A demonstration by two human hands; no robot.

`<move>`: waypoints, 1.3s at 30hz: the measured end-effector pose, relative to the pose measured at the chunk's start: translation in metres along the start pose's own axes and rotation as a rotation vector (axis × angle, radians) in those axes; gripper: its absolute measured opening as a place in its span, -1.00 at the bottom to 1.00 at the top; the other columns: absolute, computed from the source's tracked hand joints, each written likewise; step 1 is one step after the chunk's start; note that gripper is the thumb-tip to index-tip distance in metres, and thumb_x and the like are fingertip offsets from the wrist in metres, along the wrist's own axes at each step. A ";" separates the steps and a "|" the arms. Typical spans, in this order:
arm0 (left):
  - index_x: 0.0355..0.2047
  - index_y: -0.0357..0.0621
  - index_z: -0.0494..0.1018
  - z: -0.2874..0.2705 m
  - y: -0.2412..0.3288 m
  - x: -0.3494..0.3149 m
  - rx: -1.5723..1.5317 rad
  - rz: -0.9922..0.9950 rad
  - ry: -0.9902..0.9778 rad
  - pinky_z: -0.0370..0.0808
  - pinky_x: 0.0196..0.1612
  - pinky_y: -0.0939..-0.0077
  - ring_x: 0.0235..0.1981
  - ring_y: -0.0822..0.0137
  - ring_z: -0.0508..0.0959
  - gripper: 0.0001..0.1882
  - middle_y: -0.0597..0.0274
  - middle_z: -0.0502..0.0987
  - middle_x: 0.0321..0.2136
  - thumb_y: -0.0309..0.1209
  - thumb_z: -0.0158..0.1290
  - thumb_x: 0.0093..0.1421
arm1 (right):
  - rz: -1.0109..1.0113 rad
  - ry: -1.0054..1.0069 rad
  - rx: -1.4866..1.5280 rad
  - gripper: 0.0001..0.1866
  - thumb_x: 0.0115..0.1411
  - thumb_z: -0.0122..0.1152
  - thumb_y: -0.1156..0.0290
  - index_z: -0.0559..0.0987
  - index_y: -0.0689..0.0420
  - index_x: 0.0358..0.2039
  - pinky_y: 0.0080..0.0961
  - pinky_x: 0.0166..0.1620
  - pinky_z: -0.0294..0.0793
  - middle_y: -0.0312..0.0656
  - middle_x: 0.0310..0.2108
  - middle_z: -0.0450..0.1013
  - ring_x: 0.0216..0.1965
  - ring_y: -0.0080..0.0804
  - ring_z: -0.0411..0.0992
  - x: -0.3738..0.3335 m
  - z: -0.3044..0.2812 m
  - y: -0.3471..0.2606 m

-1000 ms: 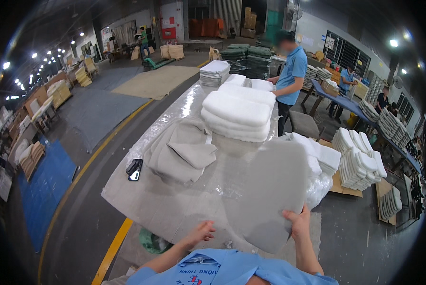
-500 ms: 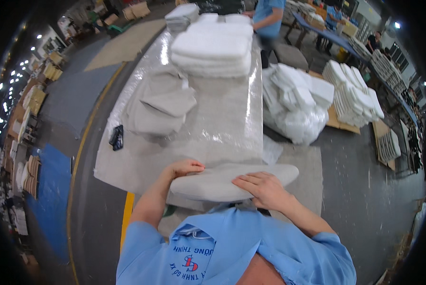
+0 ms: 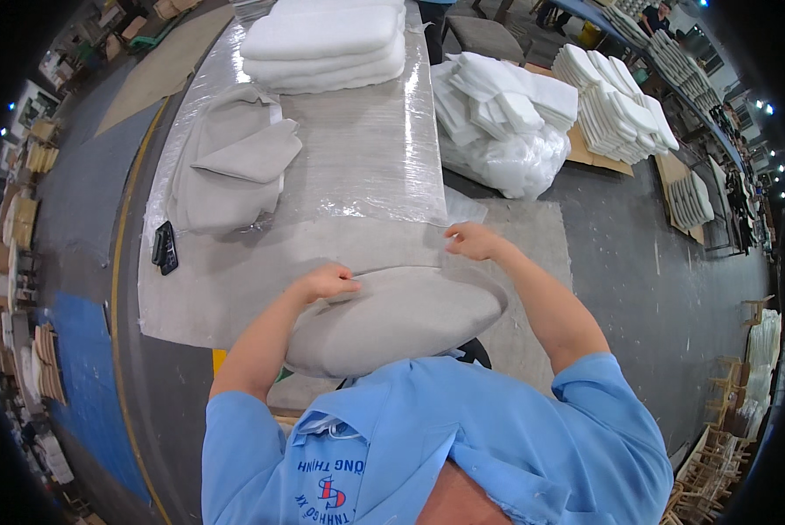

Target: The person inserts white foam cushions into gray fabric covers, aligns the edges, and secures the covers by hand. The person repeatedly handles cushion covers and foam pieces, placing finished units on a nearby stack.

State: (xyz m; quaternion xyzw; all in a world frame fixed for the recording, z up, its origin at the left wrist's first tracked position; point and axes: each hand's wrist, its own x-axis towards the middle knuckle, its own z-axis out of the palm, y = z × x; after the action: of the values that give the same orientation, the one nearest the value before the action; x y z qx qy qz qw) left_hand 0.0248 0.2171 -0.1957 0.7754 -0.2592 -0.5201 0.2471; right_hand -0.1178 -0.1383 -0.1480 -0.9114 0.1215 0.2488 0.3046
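A grey-beige fabric-covered cushion (image 3: 401, 311) lies tilted against my body at the near edge of the table. My left hand (image 3: 324, 283) is closed at its upper left edge, with fingers pinched on the cover. Above the cushion's right part, my right hand (image 3: 473, 242) is raised clear of it. Its fingers are curled together, and whatever is between them is too small to make out. Farther left on the table lies a loose pile of grey-beige fabric covers (image 3: 235, 162). A small black object (image 3: 165, 248) sits at the table's left edge.
White padding slabs (image 3: 327, 39) are stacked at the table's far end. Right of the table stand a plastic-wrapped heap of white foam (image 3: 510, 114) and more stacked white pads (image 3: 615, 105) on cardboard. The table (image 3: 366, 175) is partly covered in clear plastic film.
My right hand has lifted off the cushion and moved up, away from me. The cushion has tipped so more of its broad face shows. My left hand stays at its edge.
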 end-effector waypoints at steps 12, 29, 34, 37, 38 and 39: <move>-0.24 -0.11 0.50 0.053 0.003 0.014 0.455 0.104 0.505 0.53 -0.24 -0.12 -0.31 -0.21 0.64 -0.64 -0.10 0.65 -0.39 -0.11 -0.11 0.48 | -0.161 -0.042 -0.103 -0.69 0.39 0.13 0.11 0.64 0.08 -0.21 -0.05 -0.05 0.51 -0.01 -0.21 0.60 -0.10 0.06 0.55 0.033 0.075 -0.045; -0.22 -0.11 0.47 0.034 -0.001 0.026 0.374 0.114 0.551 0.52 -0.26 -0.03 -0.33 -0.13 0.64 -0.70 -0.06 0.63 -0.42 -0.13 -0.01 0.43 | -0.166 0.145 0.052 -0.65 0.40 0.12 0.06 0.63 0.09 -0.22 -0.11 -0.01 0.51 -0.02 -0.21 0.56 -0.08 0.00 0.53 0.047 0.079 -0.040; 0.08 -0.27 0.45 0.006 0.002 -0.063 0.079 0.062 0.575 0.43 0.18 0.10 0.12 -0.09 0.52 -0.50 -0.19 0.54 0.02 -0.06 0.04 0.40 | 0.110 0.091 0.411 -0.33 0.37 0.08 -0.20 0.57 0.13 0.18 -0.22 0.24 0.42 0.07 0.20 0.49 0.22 -0.01 0.45 -0.001 0.024 -0.011; 0.39 -0.37 0.20 0.012 0.004 -0.155 0.104 -0.236 0.466 0.21 0.42 0.16 0.41 -0.14 0.27 -0.18 -0.30 0.27 0.36 0.02 0.08 0.36 | 0.289 -0.083 0.268 0.05 0.25 0.18 -0.34 0.15 0.17 0.48 -0.13 0.42 0.21 0.17 0.42 0.19 0.41 0.06 0.23 -0.051 -0.006 -0.012; 0.39 -0.43 0.15 0.025 -0.005 -0.167 0.035 -0.265 0.444 0.20 0.43 0.15 0.41 -0.18 0.26 -0.10 -0.37 0.25 0.36 0.07 0.11 0.33 | 0.308 -0.196 0.255 0.17 0.21 0.20 -0.37 0.00 0.17 0.54 -0.09 0.45 0.15 0.21 0.47 0.10 0.45 0.07 0.15 -0.063 -0.017 -0.023; 0.40 -0.50 0.11 0.038 -0.014 -0.176 -0.024 -0.305 0.416 0.19 0.44 0.13 0.42 -0.22 0.24 -0.02 -0.44 0.22 0.36 0.11 0.13 0.30 | 0.352 -0.277 0.275 0.24 0.15 0.30 -0.33 -0.04 0.22 0.54 -0.09 0.45 0.14 0.23 0.45 0.11 0.45 0.07 0.15 -0.071 -0.017 -0.032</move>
State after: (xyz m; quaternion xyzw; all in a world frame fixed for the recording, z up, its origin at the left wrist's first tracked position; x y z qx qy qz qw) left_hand -0.0660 0.3396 -0.0983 0.8929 -0.0768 -0.3834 0.2231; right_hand -0.1593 -0.1189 -0.0835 -0.7833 0.2681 0.4017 0.3914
